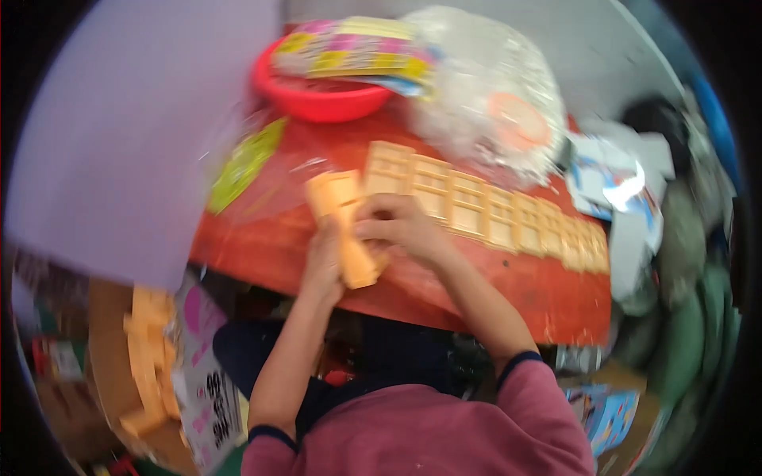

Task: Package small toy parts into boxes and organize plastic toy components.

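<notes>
Orange plastic makes up nearly everything in hand here: seen from the head camera, a stack of orange window-frame pieces (347, 226) lies tilted on the red desk (508, 285), with the left hand (321, 266) cupping its near side and the right hand (401, 226) pressed over its top, so both grips are closed on that stack. Just behind the hands, a long row of matching orange frame panels (492, 214) runs edge to edge toward the right, each a flat rectangle with moulded panes. Farther back stands a red plastic basin (317, 99) with colourful printed packets (349, 49) lying across it, and beside it a crinkled clear plastic bag (492, 95). A glossy green card (246, 163) lies under clear film at the desk's left. Below the desk's left edge, more orange pieces (147, 357) are piled in a cardboard box (107, 333). Motion blur softens finer detail.
</notes>
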`<action>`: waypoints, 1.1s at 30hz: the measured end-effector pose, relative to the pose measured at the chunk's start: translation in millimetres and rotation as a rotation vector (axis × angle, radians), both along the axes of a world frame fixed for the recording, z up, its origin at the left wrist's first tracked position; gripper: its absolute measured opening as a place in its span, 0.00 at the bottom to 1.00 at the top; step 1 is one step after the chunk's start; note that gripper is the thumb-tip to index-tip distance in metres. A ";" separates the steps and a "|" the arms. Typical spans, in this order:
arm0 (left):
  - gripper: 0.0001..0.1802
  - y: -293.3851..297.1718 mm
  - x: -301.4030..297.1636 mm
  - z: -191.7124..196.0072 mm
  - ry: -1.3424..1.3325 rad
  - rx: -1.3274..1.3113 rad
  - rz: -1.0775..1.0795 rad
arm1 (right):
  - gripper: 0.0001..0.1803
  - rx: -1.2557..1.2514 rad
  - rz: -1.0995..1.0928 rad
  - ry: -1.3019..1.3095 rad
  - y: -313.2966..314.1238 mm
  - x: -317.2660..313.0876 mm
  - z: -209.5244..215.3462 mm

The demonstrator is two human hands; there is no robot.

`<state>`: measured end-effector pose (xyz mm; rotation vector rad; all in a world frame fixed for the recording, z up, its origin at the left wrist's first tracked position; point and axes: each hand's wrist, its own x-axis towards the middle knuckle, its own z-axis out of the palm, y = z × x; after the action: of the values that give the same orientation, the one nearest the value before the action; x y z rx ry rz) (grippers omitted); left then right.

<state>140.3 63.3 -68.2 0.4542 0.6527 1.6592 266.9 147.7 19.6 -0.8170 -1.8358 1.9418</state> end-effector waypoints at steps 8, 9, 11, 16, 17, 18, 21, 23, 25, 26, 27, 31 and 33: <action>0.34 7.4 14.4 28.8 0.369 -0.189 0.075 | 0.10 0.698 -0.313 0.104 -5.7 2.1 -25.9; 0.34 11.9 13.3 27.7 0.368 -0.187 0.059 | 0.10 0.800 -0.343 0.011 -9.6 1.1 -22.4; 0.33 23.3 9.2 26.4 0.284 -0.238 0.099 | 0.11 0.822 -0.359 -0.096 -6.0 -2.2 -22.5; 0.30 54.9 -23.8 8.2 -0.043 -0.065 0.196 | 0.09 0.112 -0.465 0.257 27.7 24.2 -12.6; 0.29 61.5 -32.9 1.8 -0.013 -0.059 0.258 | 0.11 0.178 -0.416 0.214 39.0 37.4 -6.3; 0.30 67.0 -22.0 18.9 0.054 -0.081 0.362 | 0.12 0.152 -0.354 0.191 58.3 52.7 -5.2; 0.37 60.3 -65.3 15.9 0.097 -0.124 0.476 | 0.10 -0.036 -0.401 0.288 68.3 33.8 -5.1; 0.37 49.1 -78.7 19.3 0.095 -0.111 0.525 | 0.10 -0.081 -0.333 0.229 75.5 5.6 -13.9; 0.38 40.4 -93.2 20.7 0.108 -0.139 0.562 | 0.09 -0.142 -0.260 0.183 70.0 -23.6 -14.8; 0.38 38.6 -95.8 20.4 0.104 -0.138 0.570 | 0.09 -0.140 -0.251 0.180 71.9 -35.2 -20.3; 0.38 37.4 -96.4 19.4 0.116 -0.125 0.553 | 0.09 -0.171 -0.265 0.143 78.8 -46.7 -31.5; 0.41 34.2 -90.7 19.9 0.117 -0.137 0.507 | 0.11 0.013 -0.359 -0.051 98.5 -64.6 -55.2; 0.41 34.4 -93.1 15.4 0.128 -0.129 0.488 | 0.12 0.202 -0.394 -0.155 100.8 -63.2 -55.0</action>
<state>47.1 97.7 -52.9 0.3235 1.0189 2.0399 203.6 248.6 -35.4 -1.1841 -1.7551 1.4613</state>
